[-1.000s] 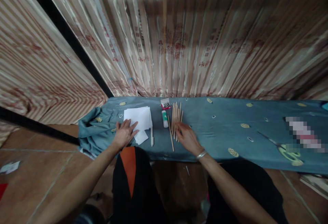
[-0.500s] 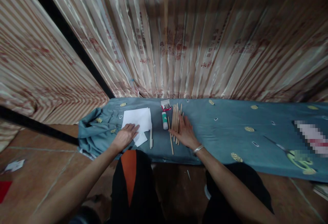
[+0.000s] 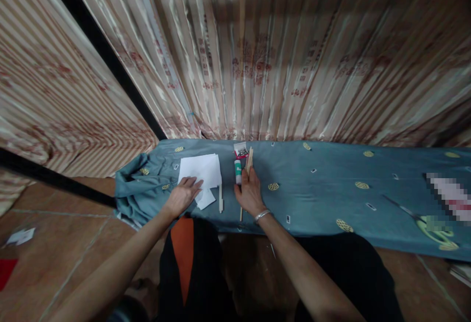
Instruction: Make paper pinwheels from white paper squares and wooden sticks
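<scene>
My left hand [image 3: 184,194] lies flat on the white paper [image 3: 200,167], its fingers stretched out over the sheets' lower left part. A smaller paper piece [image 3: 205,199] sticks out below. My right hand [image 3: 250,192] is closed over a narrow bundle of thin wooden sticks [image 3: 250,157], whose far ends show above the fingers. One stick's near end [image 3: 241,214] shows below the hand. Just left of this hand lies a green and white glue stick [image 3: 238,170]. A white pen [image 3: 221,199] rests between the paper and the glue stick.
A small open red and white box [image 3: 241,150] with small items sits behind the glue stick. Far right on the blue cloth [image 3: 324,194] lie green-handled scissors [image 3: 423,224] and a blurred-out item [image 3: 451,194]. A striped curtain [image 3: 257,101] hangs along the back.
My right hand has moved left, and the spread-out wooden sticks are now drawn together into a tight bundle beside the glue stick. My left hand stays on the paper.
</scene>
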`<state>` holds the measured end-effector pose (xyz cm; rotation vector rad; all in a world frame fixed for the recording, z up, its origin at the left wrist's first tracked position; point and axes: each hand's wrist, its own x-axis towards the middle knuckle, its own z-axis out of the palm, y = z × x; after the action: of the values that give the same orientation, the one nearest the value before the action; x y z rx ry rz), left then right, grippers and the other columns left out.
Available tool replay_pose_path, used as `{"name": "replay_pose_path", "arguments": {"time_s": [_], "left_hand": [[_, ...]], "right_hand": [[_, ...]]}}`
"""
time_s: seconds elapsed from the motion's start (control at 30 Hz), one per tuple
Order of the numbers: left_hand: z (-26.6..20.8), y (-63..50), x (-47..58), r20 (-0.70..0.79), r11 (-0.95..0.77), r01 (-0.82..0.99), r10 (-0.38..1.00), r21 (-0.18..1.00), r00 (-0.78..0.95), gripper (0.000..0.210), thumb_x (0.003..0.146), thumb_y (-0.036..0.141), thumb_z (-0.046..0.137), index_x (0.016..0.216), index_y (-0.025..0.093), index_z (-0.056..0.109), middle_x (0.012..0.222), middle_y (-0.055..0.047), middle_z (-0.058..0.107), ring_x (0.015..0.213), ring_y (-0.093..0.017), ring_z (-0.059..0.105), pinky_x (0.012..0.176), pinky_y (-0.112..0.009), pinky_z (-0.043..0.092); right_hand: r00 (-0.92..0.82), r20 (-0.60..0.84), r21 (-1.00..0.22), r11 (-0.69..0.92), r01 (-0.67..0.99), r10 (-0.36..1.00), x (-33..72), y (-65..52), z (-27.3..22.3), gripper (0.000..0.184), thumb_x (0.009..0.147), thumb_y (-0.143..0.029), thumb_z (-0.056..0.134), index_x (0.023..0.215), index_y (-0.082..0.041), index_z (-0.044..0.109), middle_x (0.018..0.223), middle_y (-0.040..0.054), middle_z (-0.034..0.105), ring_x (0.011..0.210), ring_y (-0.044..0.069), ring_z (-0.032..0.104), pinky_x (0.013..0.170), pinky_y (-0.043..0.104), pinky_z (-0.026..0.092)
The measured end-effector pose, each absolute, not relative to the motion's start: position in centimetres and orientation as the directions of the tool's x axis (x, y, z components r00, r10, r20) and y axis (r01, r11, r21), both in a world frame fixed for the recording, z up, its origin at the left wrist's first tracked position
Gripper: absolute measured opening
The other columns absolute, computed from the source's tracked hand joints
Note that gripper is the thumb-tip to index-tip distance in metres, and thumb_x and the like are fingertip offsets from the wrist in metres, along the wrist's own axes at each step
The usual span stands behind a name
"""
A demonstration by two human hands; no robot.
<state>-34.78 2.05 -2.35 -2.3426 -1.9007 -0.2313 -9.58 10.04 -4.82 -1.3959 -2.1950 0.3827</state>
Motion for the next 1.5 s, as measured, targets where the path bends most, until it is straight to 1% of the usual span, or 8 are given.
{"name": "replay_pose_path", "arguments": {"time_s": [0.23,0.4,0.6,0.73,0.9,0.97,1.13,1.5], "left_hand": [[-1.1,1.7,-34.3,0.092,-0.162,0.986,0.983,0.029,0.158,0.035,0.099,0.028,0.037,0.117,0.018,0.065,0.123,-0.011,0.066,0.11,-0.021,0.064,0.094,-0.034,0.052],[0.3,1.8,-33.6,0.044,-0.115,0.991,0.993,0.071,0.112,0.032,0.099,0.026,0.037,0.103,0.017,0.067,0.11,-0.01,0.071,0.097,-0.019,0.069,0.086,-0.028,0.053],[0.9,2.1,-33.3,0.014,-0.037,0.998,0.999,0.053,0.036,0.028,0.096,0.026,0.041,0.103,0.017,0.067,0.105,-0.01,0.072,0.094,-0.02,0.07,0.078,-0.027,0.053],[0.9,2.3,-33.7,0.022,-0.044,0.997,0.999,0.069,0.043,0.029,0.095,0.027,0.042,0.097,0.018,0.069,0.101,-0.009,0.074,0.091,-0.021,0.07,0.075,-0.027,0.052],[0.8,2.3,-34.0,0.039,-0.065,0.993,0.997,0.103,0.062,0.031,0.095,0.03,0.041,0.099,0.018,0.069,0.106,-0.009,0.074,0.094,-0.02,0.07,0.078,-0.027,0.053],[0.8,2.2,-34.0,0.023,-0.057,0.993,0.998,0.105,0.055,0.032,0.096,0.03,0.04,0.101,0.018,0.069,0.109,-0.009,0.073,0.096,-0.021,0.07,0.08,-0.028,0.053],[0.7,2.0,-33.9,0.034,-0.055,0.991,0.998,0.119,0.051,0.031,0.096,0.03,0.04,0.1,0.018,0.069,0.109,-0.009,0.073,0.098,-0.022,0.07,0.081,-0.028,0.053],[0.5,1.9,-34.7,0.055,-0.113,0.972,0.993,0.207,0.104,0.028,0.095,0.03,0.044,0.089,0.019,0.069,0.103,-0.007,0.074,0.096,-0.02,0.07,0.081,-0.025,0.053]], "right_hand": [[-0.373,0.27,-0.521,0.46,0.719,0.888,-8.7,10.0,-4.8,0.07,0.086,-0.037,0.056,0.143,-0.001,0.037,0.149,0.0285,0.035,0.141,0.038,0.03,0.111,0.051,0.03],[-0.386,0.269,-0.592,0.468,0.657,0.882,-7.6,10.2,-4.8,0.069,0.085,-0.04,0.056,0.142,-0.005,0.039,0.148,0.0257,0.037,0.139,0.036,0.034,0.111,0.051,0.032],[-0.404,0.294,-0.606,0.496,0.622,0.866,-7.1,10.0,-5.3,0.067,0.086,-0.043,0.054,0.142,-0.009,0.04,0.147,0.0225,0.039,0.137,0.034,0.038,0.111,0.05,0.034],[-0.361,0.308,-0.582,0.475,0.66,0.88,-7.5,10.6,-5.6,0.075,0.087,-0.047,0.054,0.147,-0.009,0.032,0.149,0.0241,0.036,0.139,0.036,0.034,0.11,0.053,0.032],[-0.303,0.241,-0.549,0.387,0.741,0.922,-9.0,13.5,-4.9,0.09,0.085,-0.056,0.056,0.149,-0.003,0.023,0.149,0.0304,0.034,0.14,0.038,0.032,0.108,0.053,0.032],[-0.322,0.23,-0.529,0.396,0.75,0.918,-9.6,14.5,-4.7,0.088,0.083,-0.053,0.059,0.148,-0.003,0.027,0.149,0.0295,0.034,0.14,0.038,0.031,0.109,0.051,0.031],[-0.348,0.286,-0.511,0.449,0.733,0.893,-10.6,14.7,-5.2,0.066,0.082,-0.035,0.056,0.139,-0.005,0.042,0.144,0.0261,0.043,0.137,0.036,0.035,0.109,0.053,0.03],[-0.382,0.227,-0.595,0.438,0.673,0.896,-15.8,13.1,-4.8,0.071,0.082,-0.03,0.051,0.142,0.003,0.036,0.15,0.0272,0.037,0.142,0.036,0.031,0.115,0.051,0.026]]}}
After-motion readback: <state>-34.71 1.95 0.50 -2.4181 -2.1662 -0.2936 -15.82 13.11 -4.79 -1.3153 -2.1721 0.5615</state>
